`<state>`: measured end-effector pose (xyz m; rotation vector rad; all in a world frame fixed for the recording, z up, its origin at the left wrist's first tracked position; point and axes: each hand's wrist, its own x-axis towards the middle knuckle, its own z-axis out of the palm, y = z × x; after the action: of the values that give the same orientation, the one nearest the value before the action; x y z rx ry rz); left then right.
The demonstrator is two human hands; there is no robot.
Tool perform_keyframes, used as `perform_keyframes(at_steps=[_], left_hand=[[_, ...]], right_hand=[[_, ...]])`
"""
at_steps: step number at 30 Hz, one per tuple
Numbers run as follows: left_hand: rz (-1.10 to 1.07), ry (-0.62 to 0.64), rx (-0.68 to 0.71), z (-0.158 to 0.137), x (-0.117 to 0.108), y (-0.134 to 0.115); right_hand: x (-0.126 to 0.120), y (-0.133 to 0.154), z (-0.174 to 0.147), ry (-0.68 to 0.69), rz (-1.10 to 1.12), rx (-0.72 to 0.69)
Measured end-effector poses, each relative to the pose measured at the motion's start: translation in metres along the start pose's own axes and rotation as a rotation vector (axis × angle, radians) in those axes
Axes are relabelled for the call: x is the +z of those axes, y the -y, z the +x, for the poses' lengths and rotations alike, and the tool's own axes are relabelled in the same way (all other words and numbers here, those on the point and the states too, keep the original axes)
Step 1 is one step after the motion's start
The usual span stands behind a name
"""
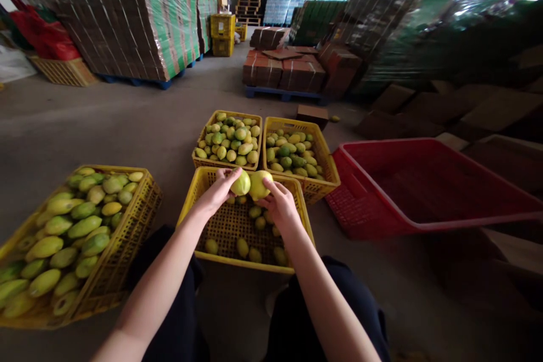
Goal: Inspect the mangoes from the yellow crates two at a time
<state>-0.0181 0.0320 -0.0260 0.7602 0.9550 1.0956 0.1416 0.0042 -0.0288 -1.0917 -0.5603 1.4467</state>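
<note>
My left hand (220, 189) is closed around a yellow-green lemon (241, 183), held up over the near yellow crate (250, 265). Beside it, my right hand (280, 203) grips a second, yellower lemon (258, 185) with thumb and fingers. The two lemons are side by side and seem to touch. Several loose lemons (242, 247) lie on the slotted floor of the crate below, some partly hidden by my hands and forearms. The crate stands between my legs and two other crates.
Lemons fill a yellow crate (148, 203) at my left. Beyond the near crate stand a back-left crate (224, 163) and a back-right crate (324, 181), both holding lemons. A large red basket (373, 203) is at right. Flattened cartons (282, 70) and wrapped stacks (127, 17) stand farther off.
</note>
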Motion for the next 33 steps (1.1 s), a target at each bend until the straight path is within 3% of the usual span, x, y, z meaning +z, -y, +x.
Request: perform_keyframes(at_steps=[5,8,14,21,28,33], left_hand=[[-0.046,0.091,0.256,-0.01,0.008,-0.012],[-0.078,0.138,0.33,-0.013,0.007,-0.017],[-0.24,0.155,0.184,-0.005,-0.002,-0.01],[-0.497,0.021,-0.028,-0.005,0.008,-0.01],[-0.433,-0.162,-0.123,-0.001,0.015,-0.007],[-0.377,-0.122,-0.13,-0.003,0.017,-0.005]], right_hand=[[-0.002,0.014,-0.007,0.055,-0.015,-0.425],[-0.004,0.021,-0.011,0.111,-0.062,-0.519],[-0.008,0.022,-0.011,0.142,0.005,-0.405],[-0.006,0.018,-0.006,0.108,0.146,-0.215],[-0.009,0.007,-0.001,0.099,0.104,-0.174],[-0.007,0.001,0.001,0.08,0.091,-0.1]])
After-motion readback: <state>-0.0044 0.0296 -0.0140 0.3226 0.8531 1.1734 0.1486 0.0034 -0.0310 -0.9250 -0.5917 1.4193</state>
